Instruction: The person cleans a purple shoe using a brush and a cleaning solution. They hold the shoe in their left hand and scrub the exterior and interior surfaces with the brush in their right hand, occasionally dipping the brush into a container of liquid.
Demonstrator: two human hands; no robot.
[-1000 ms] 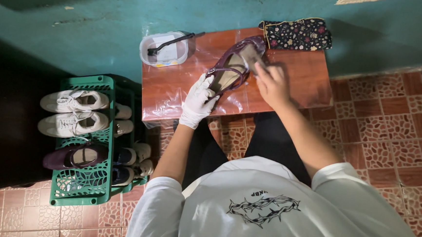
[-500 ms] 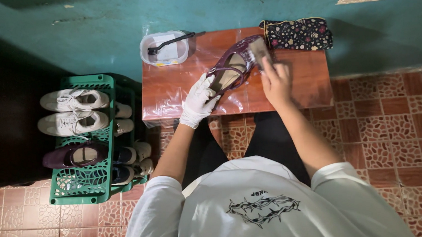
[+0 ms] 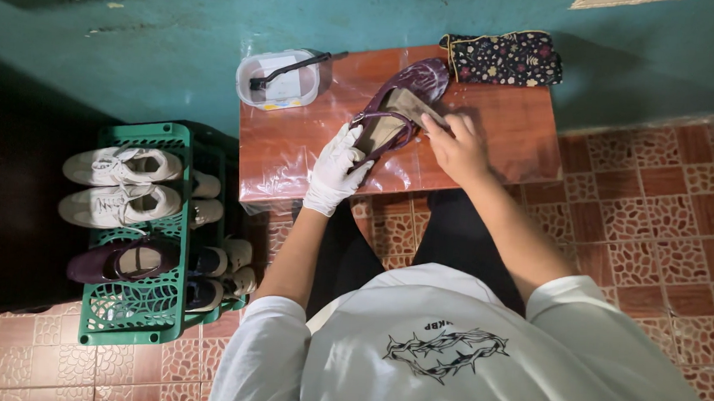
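The fingers of the left hand (image 3: 336,170), which wears a white glove, are curled around the heel end of a dark purple flat shoe (image 3: 395,112) and hold it fast. The right hand (image 3: 459,145) is bare; its fingers are bent and pinch a small tan cloth (image 3: 408,104), pressing it down into the opening of the shoe. How firmly the cloth is gripped cannot be told, since the knuckles hide the fingertips.

The shoe lies slantwise near the middle of a small reddish-brown table (image 3: 502,127), toe toward the far edge and heel toward the near edge on the person's left. A clear plastic sheet (image 3: 293,168) covers the left part of the tabletop and wrinkles at the near left corner.

At the far left corner stands a white plastic tub (image 3: 280,80) with a dark-handled brush (image 3: 295,66) resting across its rim. At the far right corner lies a dark pouch with a small flower print (image 3: 504,57), just beside the toe of the shoe.

To the left of the table, on the tiled floor (image 3: 671,203), a green plastic rack (image 3: 139,311) carries a pair of white sneakers (image 3: 123,182) and, below them, another dark purple shoe (image 3: 122,262), with more shoes on its right side.
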